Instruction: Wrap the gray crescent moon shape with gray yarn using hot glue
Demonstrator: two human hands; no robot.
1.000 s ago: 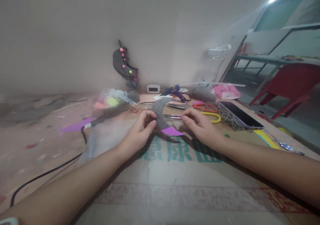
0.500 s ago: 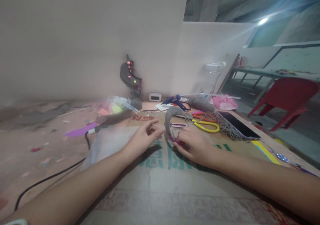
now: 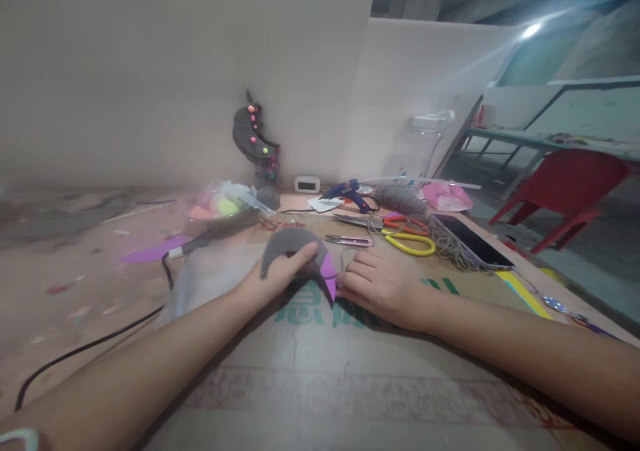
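Note:
A crescent shape (image 3: 287, 239) wrapped in grey yarn arches over the cardboard, one end bare and purple. My left hand (image 3: 280, 271) grips it from below, thumb laid across the grey wrapping near the purple end. Beside that tip, my right hand (image 3: 383, 287) is closed with its fingers curled. A thin strand of grey yarn (image 3: 343, 257) shows at its fingertips and crosses the purple part. Exactly how the right fingers pinch it is hidden. Small thread snips (image 3: 350, 241) and yellow-and-orange-handled scissors (image 3: 410, 242) lie just beyond the hands.
At the back stand a bowl of pompoms (image 3: 223, 211), a small digital clock (image 3: 307, 184), a blue glue gun (image 3: 350, 194) and a clear bottle (image 3: 427, 144). A yarn ball (image 3: 400, 199) and phone (image 3: 470, 241) lie right. A decorated crescent (image 3: 253, 134) leans against the wall.
The crescent has swung from upright at my right hand to an arch over my left. My left hand, empty before, has taken hold of it. My right hand stays by the purple end.

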